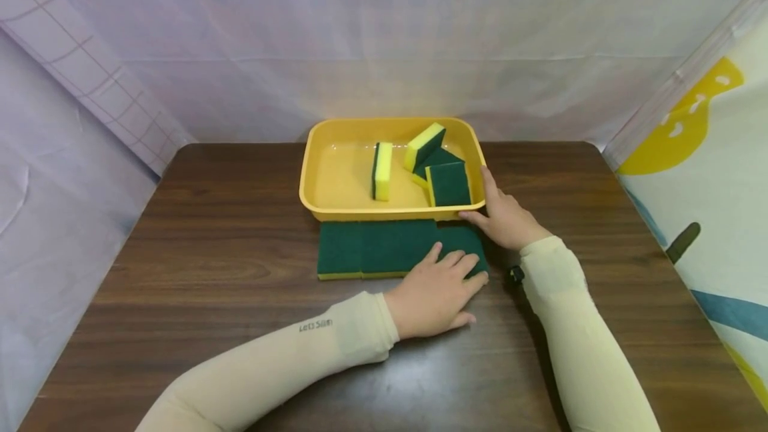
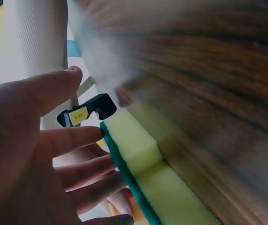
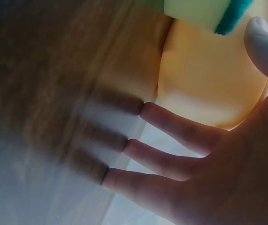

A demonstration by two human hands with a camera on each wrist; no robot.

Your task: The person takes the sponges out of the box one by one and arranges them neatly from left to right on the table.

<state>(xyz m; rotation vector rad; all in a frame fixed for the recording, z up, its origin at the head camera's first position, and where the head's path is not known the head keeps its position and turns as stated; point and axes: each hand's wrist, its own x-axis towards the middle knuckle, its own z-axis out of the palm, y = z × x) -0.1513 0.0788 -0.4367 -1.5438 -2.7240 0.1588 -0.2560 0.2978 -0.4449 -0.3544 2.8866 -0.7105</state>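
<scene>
A row of green-and-yellow sponges (image 1: 339, 247) lies on the table, green side up, along the front of a yellow tray (image 1: 307, 200). My left hand (image 1: 437, 291) rests over the right end of this row, fingers spread and touching the rightmost sponge (image 1: 459, 239). In the left wrist view, fingertips meet the green layer of a sponge (image 2: 141, 157). At the tray's front right corner is my right hand (image 1: 509, 220), its thumb and fingers spread about the corner. The right wrist view has three of its straight fingers (image 3: 164, 161) reaching down to the table beside the tray.
Inside the tray, one sponge (image 1: 383, 172) stands on edge near the middle. Several more, including a tilted sponge (image 1: 451, 184), are heaped at its right side. A white cloth (image 1: 252, 99) hangs behind the wooden table (image 1: 210, 232). Patterned cloth (image 1: 714, 219) hangs on the right.
</scene>
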